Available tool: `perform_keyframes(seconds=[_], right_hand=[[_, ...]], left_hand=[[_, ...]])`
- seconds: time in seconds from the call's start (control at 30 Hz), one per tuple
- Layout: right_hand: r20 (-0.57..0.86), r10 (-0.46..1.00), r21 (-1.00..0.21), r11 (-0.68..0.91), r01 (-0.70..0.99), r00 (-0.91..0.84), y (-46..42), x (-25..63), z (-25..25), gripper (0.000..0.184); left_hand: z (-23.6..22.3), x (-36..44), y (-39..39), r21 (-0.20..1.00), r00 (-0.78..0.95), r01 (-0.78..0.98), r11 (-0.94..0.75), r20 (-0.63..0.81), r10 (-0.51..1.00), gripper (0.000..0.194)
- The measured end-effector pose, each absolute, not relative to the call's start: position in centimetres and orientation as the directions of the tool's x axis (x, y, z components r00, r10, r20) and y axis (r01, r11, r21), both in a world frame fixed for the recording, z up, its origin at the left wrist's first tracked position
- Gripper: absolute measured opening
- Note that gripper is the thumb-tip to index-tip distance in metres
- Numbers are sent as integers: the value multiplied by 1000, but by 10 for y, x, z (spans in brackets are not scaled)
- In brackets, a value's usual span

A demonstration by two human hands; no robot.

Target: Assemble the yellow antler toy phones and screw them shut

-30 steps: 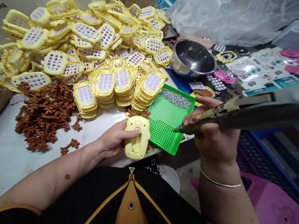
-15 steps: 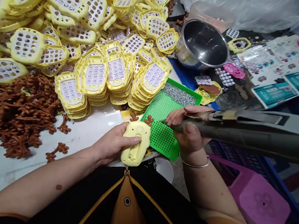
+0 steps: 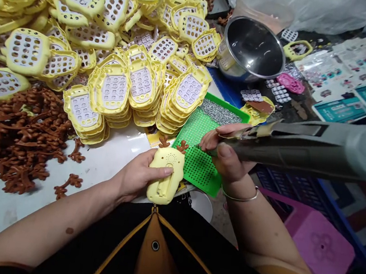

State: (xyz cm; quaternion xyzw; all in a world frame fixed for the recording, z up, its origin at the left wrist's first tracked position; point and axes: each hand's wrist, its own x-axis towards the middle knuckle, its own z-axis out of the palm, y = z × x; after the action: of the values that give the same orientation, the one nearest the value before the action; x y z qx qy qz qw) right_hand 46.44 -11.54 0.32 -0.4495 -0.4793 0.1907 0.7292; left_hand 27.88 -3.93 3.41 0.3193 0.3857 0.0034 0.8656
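Observation:
My left hand (image 3: 139, 172) grips a pale yellow toy phone (image 3: 170, 184) with its back up and its thumb across the long recess. Brown antlers (image 3: 182, 146) stick out of the phone's top end. My right hand (image 3: 226, 154) is wrapped round a thick grey power screwdriver (image 3: 309, 149), which lies nearly level and runs off to the right. Its tip end is over a green perforated tray (image 3: 199, 170), apart from the phone. Small metal screws (image 3: 218, 111) are heaped at the tray's far end.
Beyond my left hand stand stacks of yellow phone shells with white keypads (image 3: 115, 87). A pile of brown antler pieces (image 3: 24, 134) lies at the left. A steel bowl (image 3: 252, 47) stands behind the tray, and a pink stool (image 3: 320, 245) is low at the right.
The screwdriver and my right hand have shifted slightly up and to the left. My left hand still holds the phone in the same place. The view has turned a little.

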Motion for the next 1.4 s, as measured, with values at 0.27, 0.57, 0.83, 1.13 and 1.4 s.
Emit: perform_keyframes(seconds=[0.27, 0.57, 0.83, 1.13, 1.4], right_hand=[[534, 720, -840, 510, 184, 443, -116, 464, 2, 22], [536, 597, -782, 618, 85, 597, -138, 438, 62, 22], [536, 650, -754, 656, -41, 538, -140, 420, 78, 20], [590, 683, -727, 682, -86, 432, -131, 420, 59, 24], [605, 726, -731, 669, -135, 327, -129, 422, 53, 20]], left_hand=[[39, 277, -39, 557, 650, 217, 802, -695, 307, 49], [39, 280, -46, 582, 630, 217, 784, -697, 343, 49], [39, 281, -49, 622, 623, 228, 749, -685, 378, 49], [39, 281, -51, 638, 655, 240, 732, -663, 363, 45], [41, 285, -52, 628, 648, 213, 748, -664, 373, 46]])
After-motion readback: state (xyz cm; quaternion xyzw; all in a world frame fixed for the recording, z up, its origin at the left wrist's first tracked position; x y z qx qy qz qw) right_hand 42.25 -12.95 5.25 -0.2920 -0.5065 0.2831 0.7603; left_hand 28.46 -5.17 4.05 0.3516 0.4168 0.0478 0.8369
